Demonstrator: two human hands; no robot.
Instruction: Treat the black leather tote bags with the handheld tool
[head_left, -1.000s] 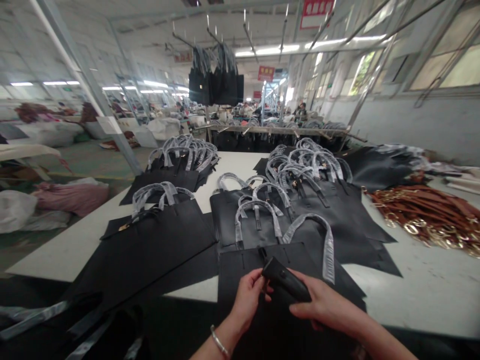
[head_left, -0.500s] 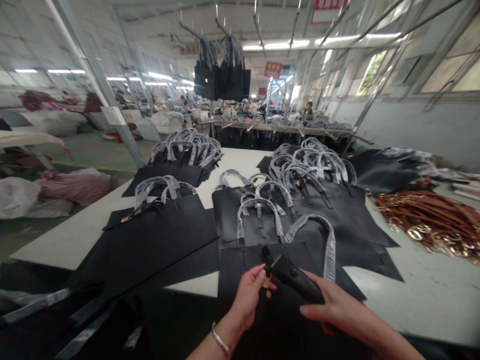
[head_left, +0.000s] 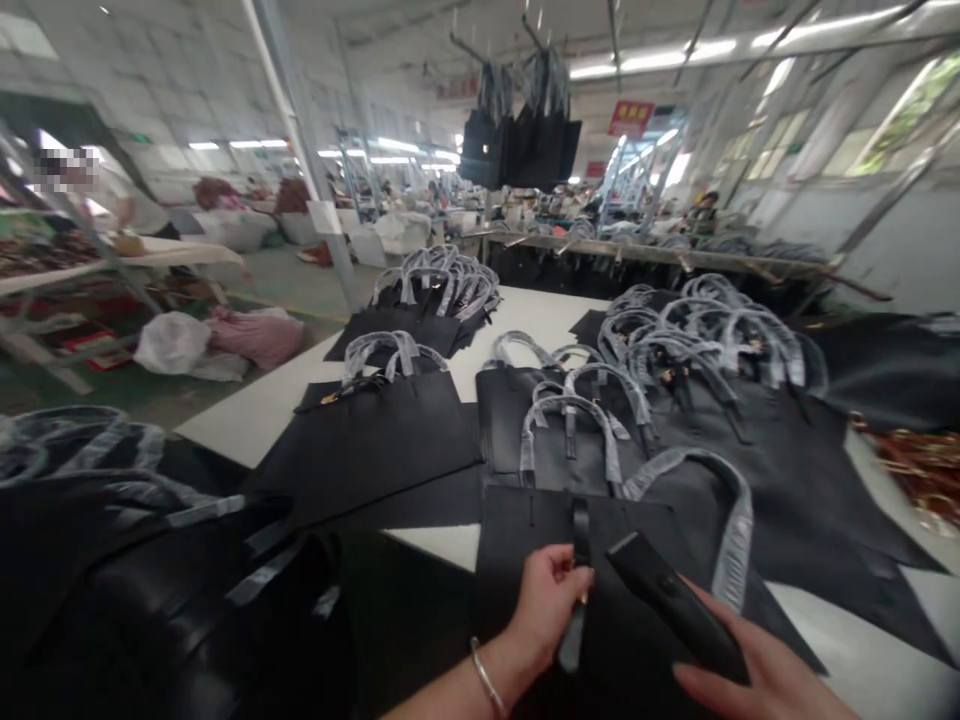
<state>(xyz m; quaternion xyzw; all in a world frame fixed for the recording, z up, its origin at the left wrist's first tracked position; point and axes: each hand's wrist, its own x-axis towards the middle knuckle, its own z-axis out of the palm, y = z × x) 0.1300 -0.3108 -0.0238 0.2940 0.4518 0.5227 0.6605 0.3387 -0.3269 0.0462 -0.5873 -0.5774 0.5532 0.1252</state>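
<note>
A black handbag lies at the table's near edge in front of me. My left hand, with a bangle at the wrist, pinches a narrow black strap over this bag. A small gold-coloured bit shows at the fingertips, and the strap's lower end hangs below them. My right hand is wrapped round a black handheld tool shaped like a hair clipper. Its flat head points up and left toward the strap, a short way apart from it. A plastic-wrapped handle arches just beyond the tool.
Black bags with wrapped handles lie in stacks on the white table. More dark bags are heaped at the near left. Brown straps with gold rings lie at right. Bags hang overhead; a person stands far left.
The view has swung left, bringing in a person at far left. The strap now stretches out below my left fingers, and the tool's head is farther from my left hand.
</note>
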